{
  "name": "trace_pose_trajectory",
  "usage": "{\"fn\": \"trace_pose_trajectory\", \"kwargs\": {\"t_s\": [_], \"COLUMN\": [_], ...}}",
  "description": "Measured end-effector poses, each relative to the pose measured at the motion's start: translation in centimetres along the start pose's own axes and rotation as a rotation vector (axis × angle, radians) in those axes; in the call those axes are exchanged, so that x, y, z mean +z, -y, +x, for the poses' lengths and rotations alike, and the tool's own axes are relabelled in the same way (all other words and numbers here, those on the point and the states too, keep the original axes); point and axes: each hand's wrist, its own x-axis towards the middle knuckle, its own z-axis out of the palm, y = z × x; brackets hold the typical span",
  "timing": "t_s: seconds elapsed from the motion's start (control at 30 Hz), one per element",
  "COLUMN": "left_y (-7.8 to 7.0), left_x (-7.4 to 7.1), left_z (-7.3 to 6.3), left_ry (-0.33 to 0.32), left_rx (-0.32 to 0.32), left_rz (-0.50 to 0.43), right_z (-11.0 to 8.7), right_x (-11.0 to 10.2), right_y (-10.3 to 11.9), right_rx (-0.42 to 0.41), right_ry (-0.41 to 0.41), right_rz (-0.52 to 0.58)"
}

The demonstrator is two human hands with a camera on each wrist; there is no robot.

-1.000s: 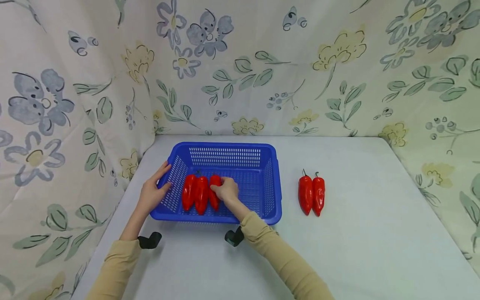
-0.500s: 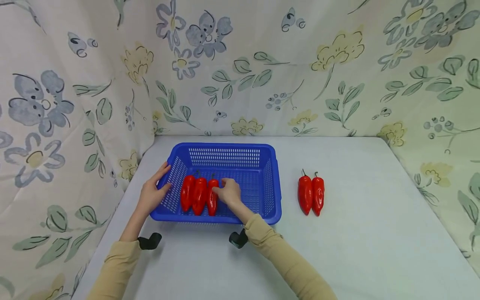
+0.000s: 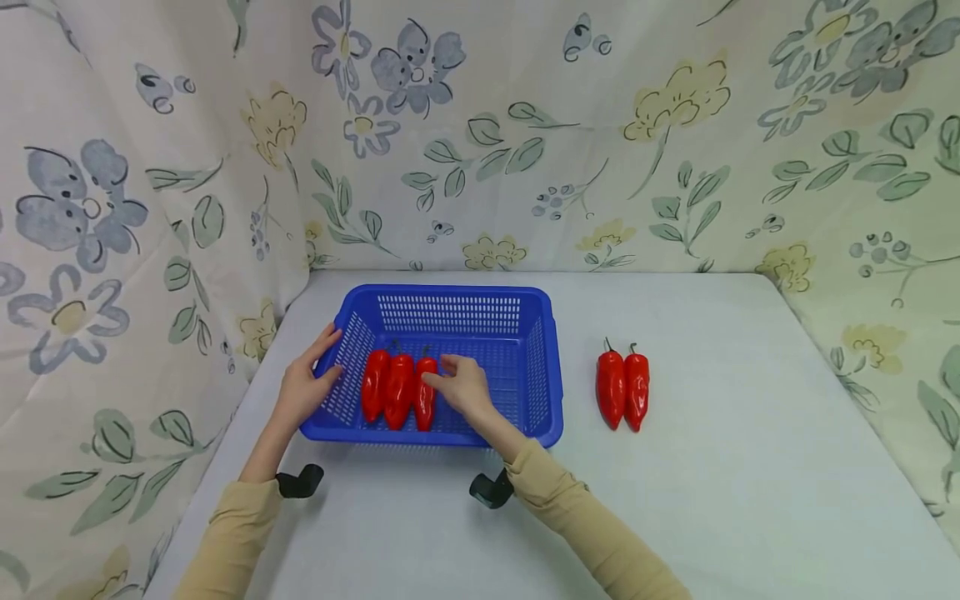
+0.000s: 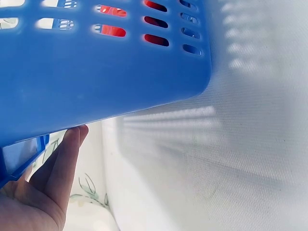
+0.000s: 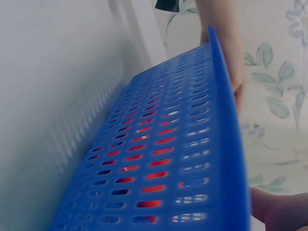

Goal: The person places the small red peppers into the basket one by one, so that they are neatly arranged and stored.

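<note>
A blue plastic basket [image 3: 453, 291] with slotted walls stands on the white table. Three red peppers lie side by side in its left half: a left one [image 3: 372, 387], a middle one [image 3: 399, 393] and a right one [image 3: 424, 404]. My left hand [image 3: 302, 390] grips the basket's left rim; its fingers touch the rim in the left wrist view too. Over the basket's middle, my right hand [image 3: 467, 387] is just right of the right pepper, fingers loosely bent and nothing held. In the right wrist view the basket wall [image 5: 163, 144] hides most of the peppers.
Two more red peppers lie on the table right of the basket, one pepper [image 3: 611, 388] close beside the other pepper [image 3: 637, 393]. A floral curtain [image 3: 480, 150] closes off the table's back and sides. Black camera mounts sit at both wrists.
The right hand has let go of the right pepper, which now lies a little farther left beside the others. That hand has drawn slightly right. The left hand stays on the rim.
</note>
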Motion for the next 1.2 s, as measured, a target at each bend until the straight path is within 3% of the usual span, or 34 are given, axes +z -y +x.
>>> {"fn": "trace_pose_trajectory", "kwargs": {"t_s": [0.37,0.9,1.2], "left_y": [0.3,0.5,0.6], "left_x": [0.1,-0.1,-0.1], "left_z": [-0.2,0.4,0.2], "left_ry": [-0.004,0.005,0.003], "left_rx": [0.000,0.011,0.014], "left_rz": [-0.020,-0.018,-0.016], "right_z": [-1.1,-4.3,-5.3], "right_x": [-2.2,-5.4,-7.0], "right_y": [0.7,2.7,2.1], "right_rx": [-0.104,-0.249,-0.315], "right_ry": [0.047,-0.010,-0.079], "right_rz": [0.143,0.175,0.206]}}
